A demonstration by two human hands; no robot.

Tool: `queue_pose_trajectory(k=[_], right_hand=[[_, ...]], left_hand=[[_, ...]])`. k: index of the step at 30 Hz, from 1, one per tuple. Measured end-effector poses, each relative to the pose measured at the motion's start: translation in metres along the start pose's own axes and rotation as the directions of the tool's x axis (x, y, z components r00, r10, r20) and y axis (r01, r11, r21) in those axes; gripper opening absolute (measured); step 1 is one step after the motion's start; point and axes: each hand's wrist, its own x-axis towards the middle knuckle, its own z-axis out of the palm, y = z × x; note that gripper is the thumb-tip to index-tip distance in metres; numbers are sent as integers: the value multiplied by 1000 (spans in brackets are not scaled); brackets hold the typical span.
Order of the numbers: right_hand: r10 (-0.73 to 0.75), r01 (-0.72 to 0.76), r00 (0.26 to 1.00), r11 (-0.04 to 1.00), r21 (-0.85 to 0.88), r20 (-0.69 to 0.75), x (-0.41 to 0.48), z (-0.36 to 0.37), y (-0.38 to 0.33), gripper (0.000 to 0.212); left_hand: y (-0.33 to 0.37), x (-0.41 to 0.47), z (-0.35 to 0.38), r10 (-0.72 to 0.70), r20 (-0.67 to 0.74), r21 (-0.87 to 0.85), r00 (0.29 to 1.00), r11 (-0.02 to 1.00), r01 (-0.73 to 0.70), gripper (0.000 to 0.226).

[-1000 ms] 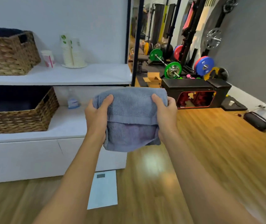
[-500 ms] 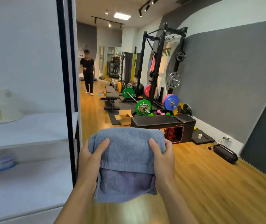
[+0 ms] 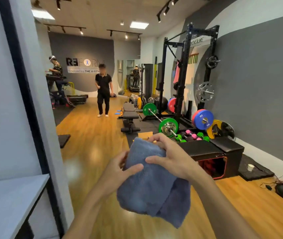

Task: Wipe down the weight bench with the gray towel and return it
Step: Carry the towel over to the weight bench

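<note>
Fluffy folded gray towel between hands

- Rack by gray wall, barbell w/ green plates
- Dumbbells on black box
- Person in black mid-floor
- White shelf at left

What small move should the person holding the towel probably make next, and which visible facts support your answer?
Probably walk forward toward the weight bench. The gray towel is already gripped by both the left hand and right hand, but the bench stands farther down the wooden floor, well out of reach, so no wiping can start yet.
</note>
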Motion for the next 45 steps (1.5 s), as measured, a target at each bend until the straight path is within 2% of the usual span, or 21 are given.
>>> queue_pose_trajectory(k=[2, 6, 9, 11, 13, 14, 16, 19, 20, 22, 26, 29, 36, 40, 45], right_hand=[[-12, 12, 999, 1000, 9, 52, 67, -13, 37, 44], [24, -26, 999, 992, 127, 25, 191, -29, 103, 55], [146, -135, 989, 945, 298, -15, 279, -20, 171, 71], [255, -229, 967, 882, 411, -10, 336, -6, 221, 83], [367, -357, 926, 774, 523, 89, 396, 10, 265, 84], [390, -411, 905, 702, 582, 170, 427, 17, 285, 77], [351, -479, 875, 532, 699, 333, 490, 29, 325, 62], [316, -506, 852, 296, 810, 417, 593, 30, 372, 63], [326, -495, 854, 264, 828, 407, 628, 27, 387, 64], [381, -472, 855, 294, 831, 351, 696, 19, 419, 62], [398, -418, 891, 538, 733, 216, 845, 14, 486, 61], [370, -355, 920, 648, 674, 129, 962, 19, 544, 70], [360, -270, 933, 703, 658, -2, 1232, 27, 647, 45], [349, -241, 936, 723, 648, -41, 1368, 41, 695, 46], [347, -209, 933, 741, 638, -98, 1559, 72, 775, 45]], left_hand=[[-19, 64, -6, -55, 5, -23, 998, 998, 55, 61], [-49, 181, -33, -80, -142, -70, 987, 995, 71, 33], [-72, 273, -59, -40, -238, -55, 970, 998, 27, 24], [-97, 336, -79, -31, -317, -110, 948, 994, -5, 26], [-131, 400, -101, -65, -381, -211, 922, 977, -18, 28], [-148, 433, -113, -87, -396, -271, 914, 962, -25, 30], [-179, 501, -134, -133, -397, -373, 908, 927, -27, 38], [-217, 604, -168, -198, -371, -452, 907, 892, 10, 36], [-229, 638, -179, -221, -383, -459, 897, 888, 23, 35], [-257, 703, -201, -247, -440, -441, 864, 897, 32, 34], [-322, 843, -249, -153, -546, -249, 824, 968, 15, 24], [-380, 955, -283, -102, -582, -153, 807, 988, 14, 21], [-478, 1200, -382, -167, -601, -227, 782, 973, 33, 23], [-534, 1319, -441, -166, -629, -223, 759, 974, 29, 29], [-625, 1496, -532, -142, -606, -219, 783, 976, 7, 27]])
